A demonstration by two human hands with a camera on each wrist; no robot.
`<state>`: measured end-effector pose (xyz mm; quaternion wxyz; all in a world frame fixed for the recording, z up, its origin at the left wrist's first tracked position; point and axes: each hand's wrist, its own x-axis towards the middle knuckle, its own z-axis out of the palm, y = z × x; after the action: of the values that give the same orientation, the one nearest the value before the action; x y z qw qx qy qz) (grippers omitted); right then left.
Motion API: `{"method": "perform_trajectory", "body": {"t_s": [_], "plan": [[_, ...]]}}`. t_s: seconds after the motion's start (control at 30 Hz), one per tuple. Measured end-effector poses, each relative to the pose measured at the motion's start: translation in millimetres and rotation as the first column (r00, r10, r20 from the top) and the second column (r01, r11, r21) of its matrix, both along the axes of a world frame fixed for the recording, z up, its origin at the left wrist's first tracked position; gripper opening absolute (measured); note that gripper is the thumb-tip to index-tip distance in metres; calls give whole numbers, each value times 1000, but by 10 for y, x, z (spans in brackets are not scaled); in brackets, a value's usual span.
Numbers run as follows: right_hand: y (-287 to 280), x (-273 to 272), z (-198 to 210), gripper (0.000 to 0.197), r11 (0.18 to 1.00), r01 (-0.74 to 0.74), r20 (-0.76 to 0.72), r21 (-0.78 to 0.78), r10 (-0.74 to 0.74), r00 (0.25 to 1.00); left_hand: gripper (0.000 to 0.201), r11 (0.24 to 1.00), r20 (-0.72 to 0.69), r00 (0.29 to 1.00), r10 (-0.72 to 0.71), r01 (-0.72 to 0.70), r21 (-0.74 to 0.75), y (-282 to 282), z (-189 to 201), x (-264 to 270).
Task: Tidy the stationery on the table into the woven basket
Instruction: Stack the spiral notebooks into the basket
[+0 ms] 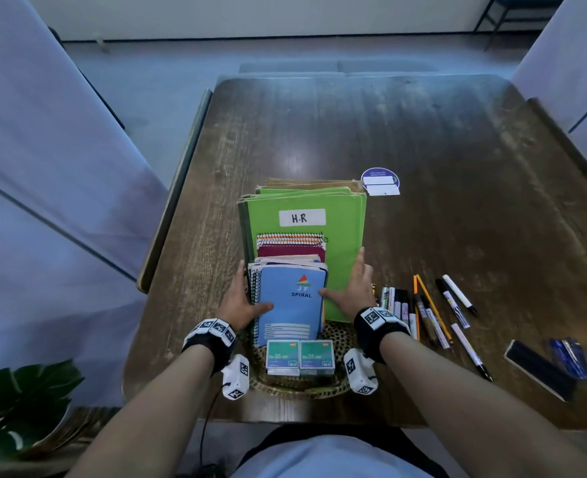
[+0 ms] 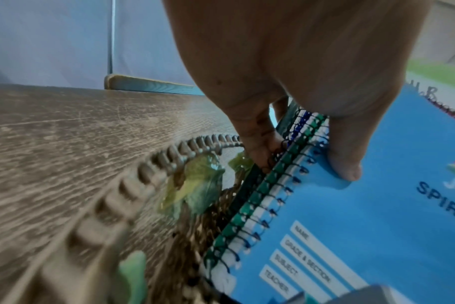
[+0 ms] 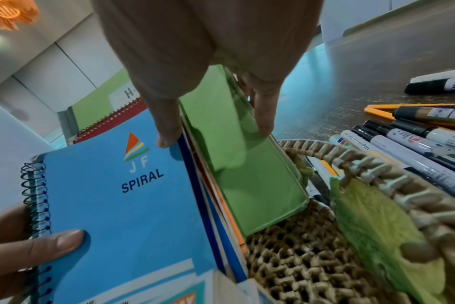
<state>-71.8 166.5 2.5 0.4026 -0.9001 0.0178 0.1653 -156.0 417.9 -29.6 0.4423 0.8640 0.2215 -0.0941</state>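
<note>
Risks toppling blue spiral notebook [image 1: 292, 305] and green cardboard folder [image 1: 343, 229] from shallow woven basket [image 1: 338, 336] once unsupported by left hand [image 1: 240, 298] pinching notebook, right hand [image 1: 352, 288] bracing straight-fingered.

Blue notebook [image 1: 290, 305], front cover: logo lettered "JF", with "SPIRAL" beneath. Lower on the same cover, form lines read "NAME", "GRADE & SECTION", "SUBJECT", "TEACHER". Behind the notebook, the green folder [image 1: 343, 222] carried a white label [image 1: 302, 218], handwritten "H.R". In front of the notebook, two staple boxes [image 1: 282, 355] each showed "No.35". Right of the notebook, a black marker [image 3: 429, 86] bore "PILOT". Round sticker [image 1: 380, 181], beyond the notebook and to its right: print too small to read.
</note>
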Motion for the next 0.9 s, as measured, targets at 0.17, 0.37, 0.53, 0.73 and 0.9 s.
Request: {"method": "perform_trajectory", "body": {"t_s": [0.17,0.37,0.53,0.73,0.9], "plan": [[12,83,-36,124,999,-35,-60,-40,33,998,107,993,-47,999,-24,29,114,-91,2,3],[90,82,-50,105,979,-100,-148,-179,73,986,89,985,-159,985,-66,89,146,-121,-70,-2],[207,-34,-97,58,940,-133,-7,-314,137,991,74,975,-45,995,89,-77,210,-198,123,117],[311,-18,-386,50,962,-257,-366,-90,208,907,45,937,-406,909,97,55,346,-297,351,341],[348,-22,-376,38,969,-241,-348,-48,210,914,36,954,-460,885,67,78,288,-336,298,423]]}}
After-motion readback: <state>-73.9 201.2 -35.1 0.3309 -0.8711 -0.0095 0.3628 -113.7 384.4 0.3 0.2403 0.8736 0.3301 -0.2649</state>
